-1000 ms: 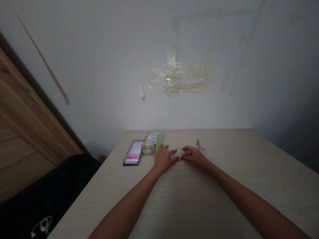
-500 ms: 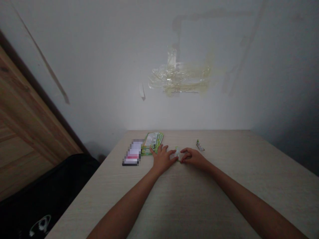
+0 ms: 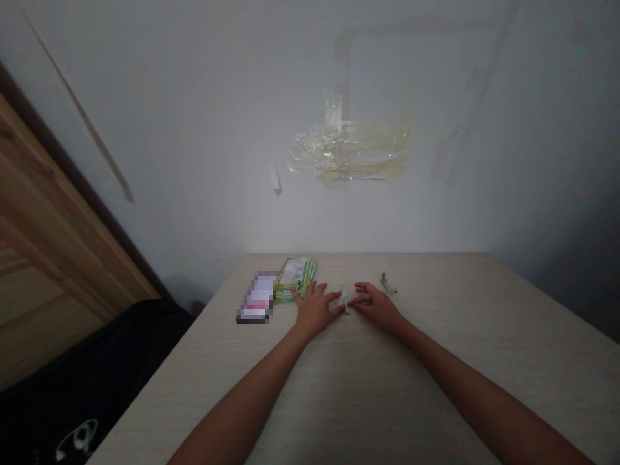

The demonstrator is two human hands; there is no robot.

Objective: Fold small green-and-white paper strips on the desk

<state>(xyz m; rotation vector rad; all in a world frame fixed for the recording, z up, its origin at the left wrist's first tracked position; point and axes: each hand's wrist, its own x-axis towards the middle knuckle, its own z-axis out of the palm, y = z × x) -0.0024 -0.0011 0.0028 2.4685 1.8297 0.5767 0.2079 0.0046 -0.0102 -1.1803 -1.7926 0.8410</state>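
A small, narrow piece, pale white and green (image 3: 344, 298), lies on the tabletop between my hands; its kind is too small to make out. My left hand (image 3: 317, 312) rests with its fingers spread. Its thumb and index fingertips reach the left side of the piece, and its other fingers lie beside a stack of green printed packets (image 3: 294, 274). From the right, my right hand (image 3: 378, 307) holds its fingers apart, with the tips close to the piece's right edge. Whether those tips touch it I cannot tell.
Left of the packets lies a phone-like device (image 3: 258, 298) with a blurred screen. A crumpled small wrapper (image 3: 388, 283) is beyond my right hand. The pale wooden table (image 3: 349, 400) meets a wall (image 3: 217, 129) bearing clear tape (image 3: 358, 152). A black bag-like item (image 3: 111, 361) stands at the left.
My right hand has shifted slightly left and its fingers have opened out. More of the pale piece shows between the hands. My left hand has hardly moved.
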